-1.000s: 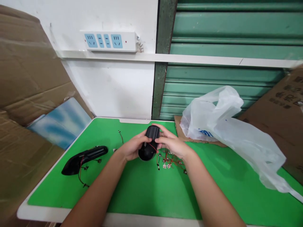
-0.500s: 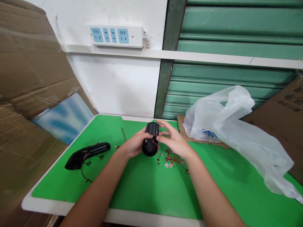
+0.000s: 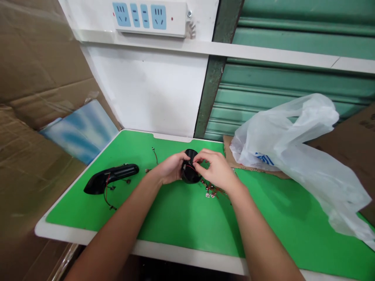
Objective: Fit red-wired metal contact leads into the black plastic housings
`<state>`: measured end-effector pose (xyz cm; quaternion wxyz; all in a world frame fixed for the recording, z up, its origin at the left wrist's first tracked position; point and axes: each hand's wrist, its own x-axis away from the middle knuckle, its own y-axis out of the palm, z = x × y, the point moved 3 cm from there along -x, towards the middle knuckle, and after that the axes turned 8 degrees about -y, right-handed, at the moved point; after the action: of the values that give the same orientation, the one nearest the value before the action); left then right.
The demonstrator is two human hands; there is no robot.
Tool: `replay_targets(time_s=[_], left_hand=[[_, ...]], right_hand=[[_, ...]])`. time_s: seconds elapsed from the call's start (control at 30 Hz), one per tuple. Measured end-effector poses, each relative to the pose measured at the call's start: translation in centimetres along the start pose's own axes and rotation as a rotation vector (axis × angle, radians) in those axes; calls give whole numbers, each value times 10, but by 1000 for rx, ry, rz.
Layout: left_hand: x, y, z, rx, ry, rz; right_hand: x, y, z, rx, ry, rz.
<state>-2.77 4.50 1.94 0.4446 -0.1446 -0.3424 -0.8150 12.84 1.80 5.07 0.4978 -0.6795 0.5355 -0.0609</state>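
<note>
My left hand (image 3: 172,168) is wrapped round the side of a black plastic housing (image 3: 191,176), its thumb on top. The housing has a rounded near end and is held tilted above the table. My right hand (image 3: 213,168) has thumb and forefinger pinched at the housing's middle, on a thin red wire (image 3: 191,167) that runs over the opening; the fingertips partly cover it. Behind and below the right hand lies a bunch of small parts with red wires (image 3: 211,191). A second black housing (image 3: 113,178), long and pointed, rests at the left with wires trailing from it.
The green table mat (image 3: 175,218) has a white border. A short wired piece (image 3: 154,154) lies near the back. A white plastic bag (image 3: 281,136) rests on cardboard at the right. Cardboard (image 3: 35,78) walls the left side; a power strip (image 3: 150,19) hangs on the wall.
The black housing has been turned so its far end tips up toward me. My right hand's fingers have closed into a pinch at its middle. The view has tilted down.
</note>
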Motion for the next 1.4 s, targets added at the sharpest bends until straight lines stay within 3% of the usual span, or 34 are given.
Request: replay_targets(time_s=[0.47, 0.63, 0.77, 0.9, 1.03, 1.3, 1.4], left_hand=[[-1, 1, -2, 31, 20, 98], [0, 2, 3, -74, 194, 155], [2, 6, 7, -123, 284, 57], [9, 12, 10, -209, 357, -46], [16, 13, 11, -335, 418, -106], [23, 13, 12, -432, 417, -126], [23, 13, 13, -434, 474, -107]], right_hand=[[-1, 4, 4, 38, 19, -8], [-2, 5, 8, -159, 1, 69], [2, 1, 20, -426, 109, 179], [6, 3, 22, -781, 265, 29], [6, 1, 15, -991, 241, -56], [7, -1, 9, -976, 206, -60], [5, 0, 8, -932, 164, -19]])
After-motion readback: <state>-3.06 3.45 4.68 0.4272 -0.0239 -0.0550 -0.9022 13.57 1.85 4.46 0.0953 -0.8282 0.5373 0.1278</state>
